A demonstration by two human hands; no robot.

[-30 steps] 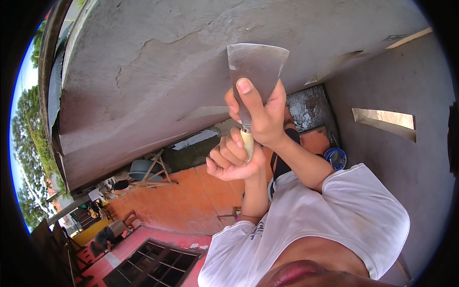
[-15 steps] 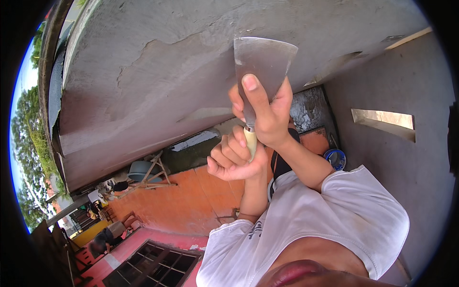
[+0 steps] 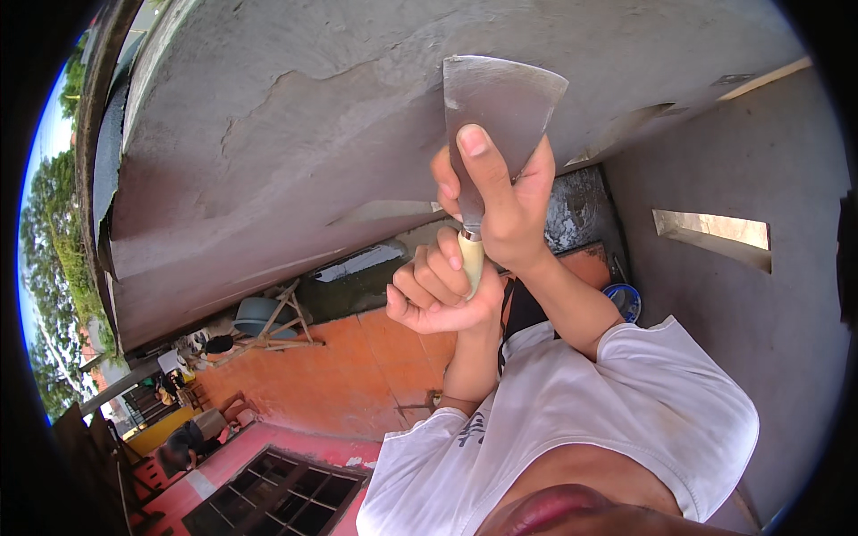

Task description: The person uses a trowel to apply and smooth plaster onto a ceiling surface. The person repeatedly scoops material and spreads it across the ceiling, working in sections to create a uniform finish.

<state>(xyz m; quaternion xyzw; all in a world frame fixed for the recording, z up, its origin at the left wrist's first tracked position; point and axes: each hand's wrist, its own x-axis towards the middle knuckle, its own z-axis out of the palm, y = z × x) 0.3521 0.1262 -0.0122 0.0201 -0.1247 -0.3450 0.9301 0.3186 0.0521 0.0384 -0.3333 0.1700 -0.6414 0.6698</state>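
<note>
A wide putty knife (image 3: 503,100) with a fan-shaped steel blade and a cream handle (image 3: 470,266) points upward in front of me. My left hand (image 3: 438,284) is closed, its fingers wrapped around the handle. Higher up, my right hand (image 3: 505,210) grips the blade, thumb flat on the near face and fingers behind it. Behind the blade stretches a grey plastered wall (image 3: 295,170) with a cracked, uneven patch edge. Whether the blade's broad edge touches the plaster, I cannot tell.
At right, a second grey wall (image 3: 715,170) has a slot opening (image 3: 715,234). A blue-rimmed bucket (image 3: 623,299) stands below. Left of my arms are a grey basin (image 3: 261,314) by a wooden stand (image 3: 284,329), a barred window (image 3: 277,491) and another person (image 3: 189,444).
The putty knife and my right hand have shifted slightly up and right in the picture. Both hands keep their hold, and the view has moved a little.
</note>
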